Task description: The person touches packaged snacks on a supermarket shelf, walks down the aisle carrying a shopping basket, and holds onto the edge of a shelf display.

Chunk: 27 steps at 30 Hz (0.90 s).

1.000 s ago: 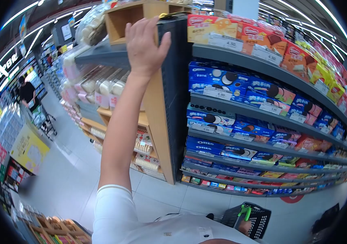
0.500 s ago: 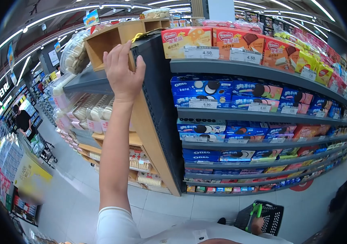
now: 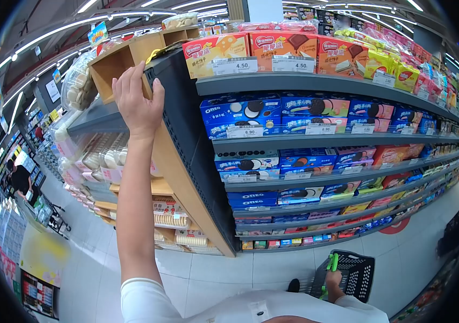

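Note:
My left hand (image 3: 139,102) is raised with its fingers stretched out, at the upper corner of the wooden shelf unit (image 3: 186,210), beside the dark end panel (image 3: 178,107). Nothing shows in its palm side, which faces away. Low on the right, my right hand (image 3: 334,278) is wrapped round the green handle (image 3: 332,262) of a dark shopping basket (image 3: 369,277). Orange biscuit boxes (image 3: 286,46) line the top shelf, with blue Oreo boxes (image 3: 240,113) below them.
Packaged baked goods (image 3: 108,156) fill the wooden unit on the left. A person in black (image 3: 20,180) stands by a cart (image 3: 52,215) in the left aisle. A yellow display (image 3: 46,255) is at lower left. Tiled floor (image 3: 278,269) shows below the shelves.
The view has turned to the right, so the shelves appear further left. My left hand stays by the unit's upper corner. More of my right hand and the basket shows.

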{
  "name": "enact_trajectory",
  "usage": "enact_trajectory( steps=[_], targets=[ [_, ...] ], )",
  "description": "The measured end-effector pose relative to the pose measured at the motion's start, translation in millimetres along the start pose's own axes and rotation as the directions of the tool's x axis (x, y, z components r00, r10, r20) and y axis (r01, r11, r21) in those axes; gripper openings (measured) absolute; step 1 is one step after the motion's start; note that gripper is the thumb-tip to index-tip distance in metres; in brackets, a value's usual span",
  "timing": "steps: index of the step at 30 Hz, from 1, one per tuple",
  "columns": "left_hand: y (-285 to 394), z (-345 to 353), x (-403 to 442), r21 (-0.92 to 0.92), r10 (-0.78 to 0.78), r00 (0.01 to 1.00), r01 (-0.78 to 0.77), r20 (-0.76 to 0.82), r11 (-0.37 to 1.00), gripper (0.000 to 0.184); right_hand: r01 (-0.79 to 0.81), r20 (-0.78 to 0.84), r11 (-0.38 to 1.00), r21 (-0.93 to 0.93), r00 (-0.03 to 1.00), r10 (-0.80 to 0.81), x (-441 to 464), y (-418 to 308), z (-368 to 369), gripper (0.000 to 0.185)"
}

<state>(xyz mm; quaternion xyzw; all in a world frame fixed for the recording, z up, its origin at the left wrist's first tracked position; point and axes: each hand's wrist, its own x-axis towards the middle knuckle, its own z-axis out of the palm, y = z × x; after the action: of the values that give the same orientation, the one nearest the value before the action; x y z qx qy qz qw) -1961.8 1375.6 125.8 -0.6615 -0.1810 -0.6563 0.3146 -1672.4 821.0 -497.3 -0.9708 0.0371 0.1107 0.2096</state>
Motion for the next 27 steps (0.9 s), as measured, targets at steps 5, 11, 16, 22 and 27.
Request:
enact_trajectory(
  steps=[5, 11, 16, 22, 27],
  targets=[
    [0.1, -1.1, 0.9, -0.006, 0.000, 1.000, 0.000, 0.008, 1.000, 0.043, -0.022, -0.002, 1.000, 0.021, 1.000, 0.022, 0.3, 5.5, -23.5, 0.027],
    [3.4, -5.7, 2.8, 0.005, 0.007, 0.999, -0.007, 0.045, 1.000, 0.044, -0.005, -0.046, 1.000, 0.023, 0.999, 0.006, 10.0, 27.3, -36.1, 0.026],
    [13.0, -12.2, 8.8, 0.025, -0.016, 0.995, 0.014, 0.101, 1.000, 0.043, 0.079, -0.069, 0.996, 0.049, 0.995, -0.076, 13.2, 27.2, -49.2, 0.025],
    [28.4, 0.7, 16.0, 0.112, -0.173, 0.981, 0.162, 0.089, 0.980, 0.044, 0.101, -0.127, 0.984, 0.145, 0.988, -0.083, 15.0, 26.1, -62.2, 0.032],
    [38.9, 3.5, 14.9, 0.253, -0.106, 0.994, 0.102, 0.002, 0.962, 0.042, 0.147, -0.150, 0.979, 0.144, 0.981, -0.125, 35.1, 48.7, -53.9, 0.035]
  ],
)
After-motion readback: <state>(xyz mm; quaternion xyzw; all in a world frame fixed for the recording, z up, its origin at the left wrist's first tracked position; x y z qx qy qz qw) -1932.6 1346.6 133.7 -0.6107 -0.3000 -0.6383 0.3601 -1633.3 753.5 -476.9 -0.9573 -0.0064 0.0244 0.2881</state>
